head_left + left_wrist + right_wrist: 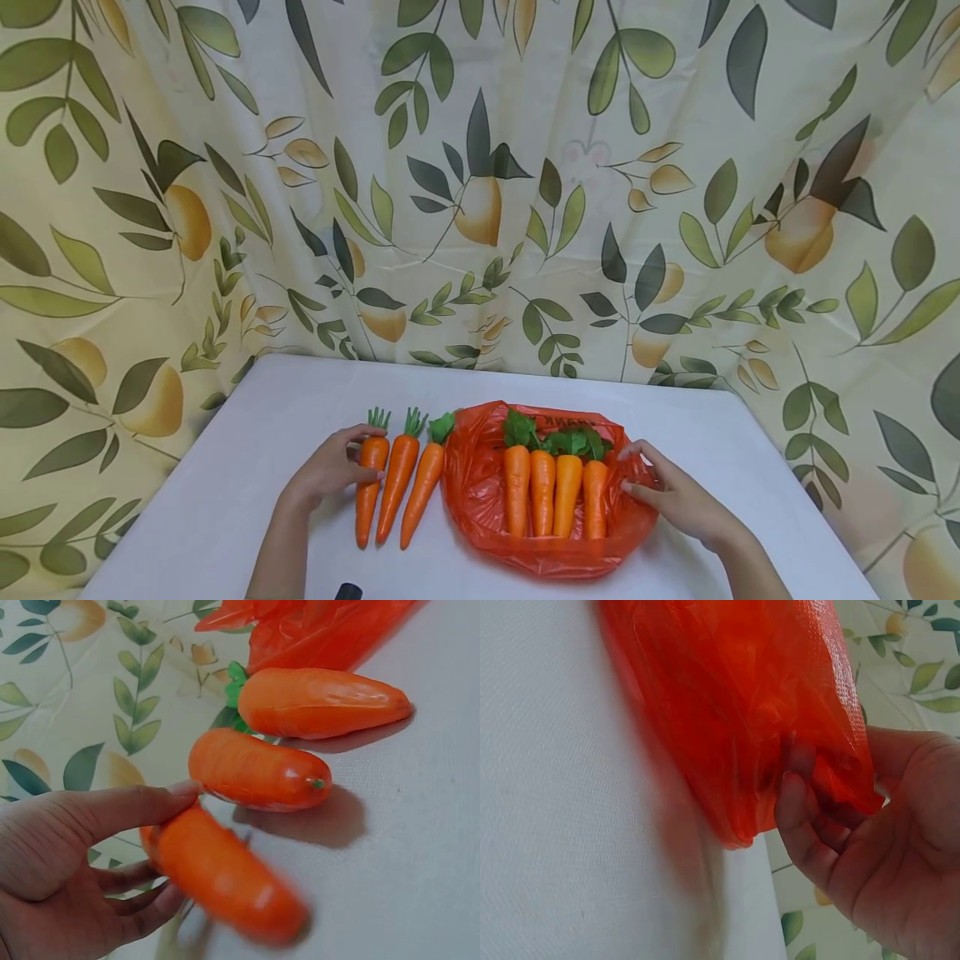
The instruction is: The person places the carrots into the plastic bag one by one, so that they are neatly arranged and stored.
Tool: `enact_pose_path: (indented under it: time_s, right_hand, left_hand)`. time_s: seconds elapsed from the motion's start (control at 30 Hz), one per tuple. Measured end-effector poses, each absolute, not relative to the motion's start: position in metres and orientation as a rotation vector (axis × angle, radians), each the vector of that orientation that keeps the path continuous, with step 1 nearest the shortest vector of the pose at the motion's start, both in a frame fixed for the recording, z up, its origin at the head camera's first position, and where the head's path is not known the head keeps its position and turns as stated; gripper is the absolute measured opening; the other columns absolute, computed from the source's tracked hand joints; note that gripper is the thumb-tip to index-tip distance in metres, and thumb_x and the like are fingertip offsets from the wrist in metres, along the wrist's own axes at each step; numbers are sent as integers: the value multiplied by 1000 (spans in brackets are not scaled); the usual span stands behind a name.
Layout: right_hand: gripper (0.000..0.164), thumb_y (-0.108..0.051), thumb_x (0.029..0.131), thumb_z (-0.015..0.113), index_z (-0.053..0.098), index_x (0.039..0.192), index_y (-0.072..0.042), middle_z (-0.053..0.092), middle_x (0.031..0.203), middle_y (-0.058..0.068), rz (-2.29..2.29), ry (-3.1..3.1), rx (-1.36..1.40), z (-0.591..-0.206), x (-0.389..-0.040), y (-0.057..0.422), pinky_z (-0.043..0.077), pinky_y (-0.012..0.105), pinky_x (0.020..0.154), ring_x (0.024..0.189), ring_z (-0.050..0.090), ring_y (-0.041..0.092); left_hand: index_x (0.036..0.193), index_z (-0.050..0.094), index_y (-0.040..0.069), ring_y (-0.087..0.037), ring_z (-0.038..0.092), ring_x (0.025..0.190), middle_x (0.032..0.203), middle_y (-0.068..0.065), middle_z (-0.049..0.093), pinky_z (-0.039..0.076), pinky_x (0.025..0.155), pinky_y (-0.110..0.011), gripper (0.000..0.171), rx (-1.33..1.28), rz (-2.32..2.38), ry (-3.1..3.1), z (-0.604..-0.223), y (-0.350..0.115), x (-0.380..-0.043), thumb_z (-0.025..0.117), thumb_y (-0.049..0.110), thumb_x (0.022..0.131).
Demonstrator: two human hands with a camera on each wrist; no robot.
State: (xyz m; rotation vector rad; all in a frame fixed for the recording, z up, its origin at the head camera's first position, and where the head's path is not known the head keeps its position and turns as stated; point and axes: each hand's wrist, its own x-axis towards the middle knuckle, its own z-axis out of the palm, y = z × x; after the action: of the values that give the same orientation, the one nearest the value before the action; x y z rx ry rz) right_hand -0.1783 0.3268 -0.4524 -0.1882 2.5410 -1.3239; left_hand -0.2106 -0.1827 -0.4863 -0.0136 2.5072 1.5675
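- Pinching the leftmost carrot (pixel 366 500) between thumb and fingers, your left hand (pixel 330 468) has its grip near the leafy end; the left wrist view shows that carrot blurred.
- Just to its right on the white table (pixel 202 500) lie the middle carrot (pixel 399 482) and the third carrot (pixel 423 490), green tops toward the far edge, narrow tips toward you.
- The third carrot's top is right beside the red plastic bag (pixel 472 508).
- Your right hand (pixel 686 497) grips the bag's right edge, fingers curled into the thin plastic, as the right wrist view shows.
- Inside the open bag, four carrots (pixel 567 496) lie side by side, leaves also pointing away from you.
- At the near edge of the head view, a small dark object (pixel 348 592) shows only in part; you cannot tell what it is.
- Behind the table hangs a leaf-and-fruit patterned curtain (pixel 555 275).
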Motion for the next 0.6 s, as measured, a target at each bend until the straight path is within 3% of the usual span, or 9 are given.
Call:
enact_pose_path:
  time_s: [0.13, 0.23, 0.43, 0.6]
  right_hand:
    - [50, -20, 98, 71, 53, 144, -18, 42, 154, 24, -1345, 2517, -209, -454, -179, 327, 50, 62, 96, 138, 36, 53]
    - [49, -19, 99, 70, 56, 146, -18, 43, 154, 24, -1333, 2512, -237, -456, -179, 328, 52, 60, 95, 136, 39, 52]
    - [24, -10, 100, 67, 65, 123, -12, 61, 131, 15, -1302, 2570, -263, -459, -181, 328, 57, 47, 91, 121, 52, 39]
    - [13, -9, 98, 68, 63, 110, -11, 64, 116, 8, -1276, 2630, -224, -458, -182, 327, 57, 43, 91, 115, 53, 33]
  left_hand:
    - [125, 72, 13, -33, 58, 108, 123, -11, 59, 56, 83, -47, 54, -38, 1558, 2533, -485, -181, -209, 87, -1, 75]
    - [123, 72, 13, -33, 59, 109, 122, -11, 61, 56, 85, -50, 53, -29, 1538, 2540, -485, -181, -210, 87, 0, 75]
    - [123, 72, 12, -33, 59, 107, 119, -10, 62, 57, 83, -50, 52, -18, 1538, 2539, -484, -180, -209, 88, 1, 75]
    - [123, 72, 11, -31, 60, 103, 118, -10, 62, 58, 80, -46, 52, -26, 1537, 2549, -484, -181, -209, 89, 3, 75]
